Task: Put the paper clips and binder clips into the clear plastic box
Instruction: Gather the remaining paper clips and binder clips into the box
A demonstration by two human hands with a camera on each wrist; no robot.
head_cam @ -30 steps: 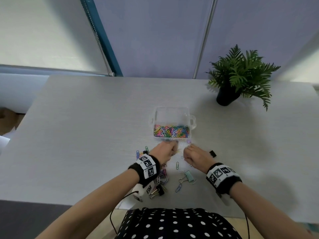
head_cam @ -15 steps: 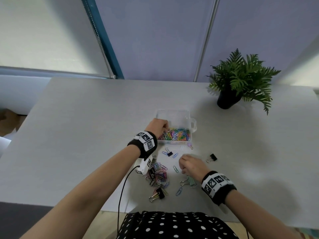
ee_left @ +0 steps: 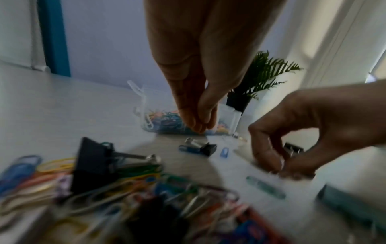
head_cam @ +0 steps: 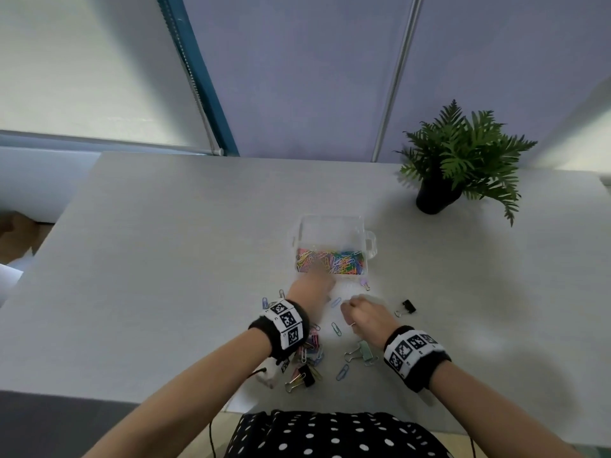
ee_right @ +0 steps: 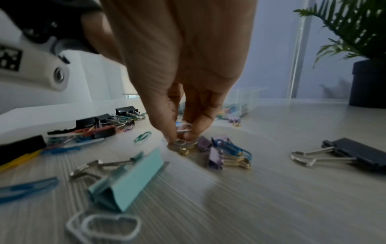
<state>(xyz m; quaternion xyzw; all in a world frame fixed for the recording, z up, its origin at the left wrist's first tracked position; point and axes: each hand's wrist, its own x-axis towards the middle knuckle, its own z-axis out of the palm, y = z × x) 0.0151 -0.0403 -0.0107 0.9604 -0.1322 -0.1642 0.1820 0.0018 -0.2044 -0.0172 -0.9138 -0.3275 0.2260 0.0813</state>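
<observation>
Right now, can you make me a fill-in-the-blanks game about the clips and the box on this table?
1. The clear plastic box already holds a pile of colourful ____ clips.
2. The plant stands in a ____ pot.
3. The right hand pinches a small clip with its ____.
4. The mint-green binder clip lies ____ the box, on the table.

Missing words: paper; black; fingers; outside

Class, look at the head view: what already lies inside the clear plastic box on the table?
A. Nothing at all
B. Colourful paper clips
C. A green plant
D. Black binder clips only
B: the clear plastic box holds a heap of colourful paper clips along its near side.
</observation>
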